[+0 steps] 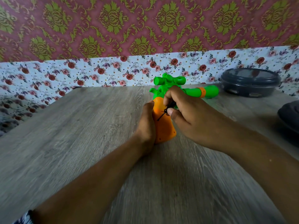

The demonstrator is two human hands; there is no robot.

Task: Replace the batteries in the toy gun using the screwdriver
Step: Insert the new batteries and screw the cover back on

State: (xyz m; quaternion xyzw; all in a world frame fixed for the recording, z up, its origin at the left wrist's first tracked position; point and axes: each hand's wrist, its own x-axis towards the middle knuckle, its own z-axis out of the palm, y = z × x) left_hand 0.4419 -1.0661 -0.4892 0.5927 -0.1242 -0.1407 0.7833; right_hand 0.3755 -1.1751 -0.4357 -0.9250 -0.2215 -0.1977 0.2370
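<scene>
A green toy gun (200, 92) with an orange grip (164, 126) lies on the wooden table (80, 143), barrel pointing right. My left hand (145, 125) wraps around the left side of the orange grip and steadies it. Above the grip, my right hand (186, 113) pinches a small black screwdriver (166, 109) between thumb and fingers. The screwdriver's thin tip slants down-left onto the orange grip face. Most of its handle is hidden inside my fingers.
A dark round lidded container (250, 81) stands at the table's back right, just beyond the gun's barrel. Another dark object (289, 117) sits cut off at the right edge. Patterned wall covering (113, 71) rises behind the table's far edge.
</scene>
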